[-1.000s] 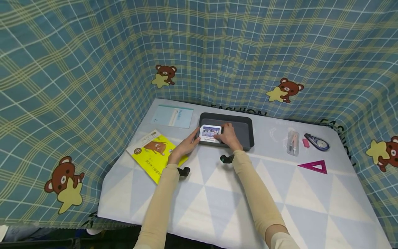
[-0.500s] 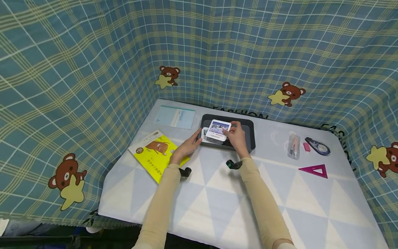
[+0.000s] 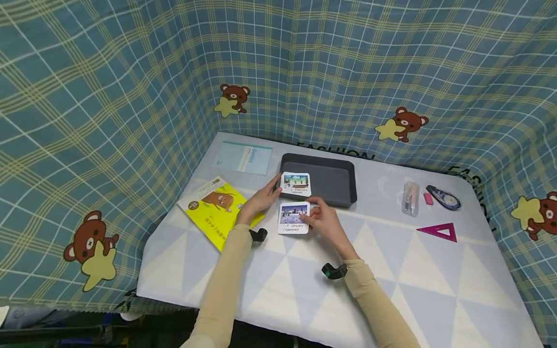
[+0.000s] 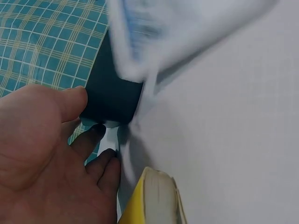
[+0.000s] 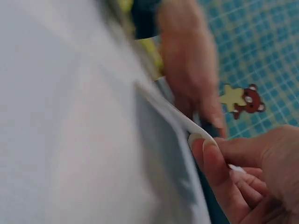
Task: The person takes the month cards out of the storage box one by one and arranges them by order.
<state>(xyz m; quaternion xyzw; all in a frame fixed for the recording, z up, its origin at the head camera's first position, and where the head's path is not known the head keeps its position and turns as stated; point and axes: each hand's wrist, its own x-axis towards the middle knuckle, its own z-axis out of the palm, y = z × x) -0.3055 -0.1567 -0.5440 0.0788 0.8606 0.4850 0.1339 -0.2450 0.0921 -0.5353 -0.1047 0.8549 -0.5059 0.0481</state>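
A person's two beige sleeves [image 3: 222, 285] reached forward from the near side over the table [image 3: 287, 290], which had a cloth of pale triangles. The right hand [image 3: 328, 224] was narrow: its thumb and fingers pinched the right edge of the January card [image 3: 291, 217], and this card was in front of the near side of the tray, with its picture facing up. The left hand [image 3: 257, 204] was loosely open, and it touched the tray at its near left corner.

To the left of this hand lay the yellow book [image 3: 213, 217], placed at a slant, partly behind the wrist. On the right side there was a purple set square [image 3: 431, 230], and beyond it lay a clear case [image 3: 410, 198], a small pink block [image 3: 428, 199] and a rounded dispenser [image 3: 443, 197].

The dark grey tray [image 3: 335, 181] stood farther away, and the February card [image 3: 296, 183] was in its left end. Left of the tray lay a pale blue notebook [image 3: 243, 158]. Behind everything hung a checked curtain [image 3: 304, 72] with printed bears.
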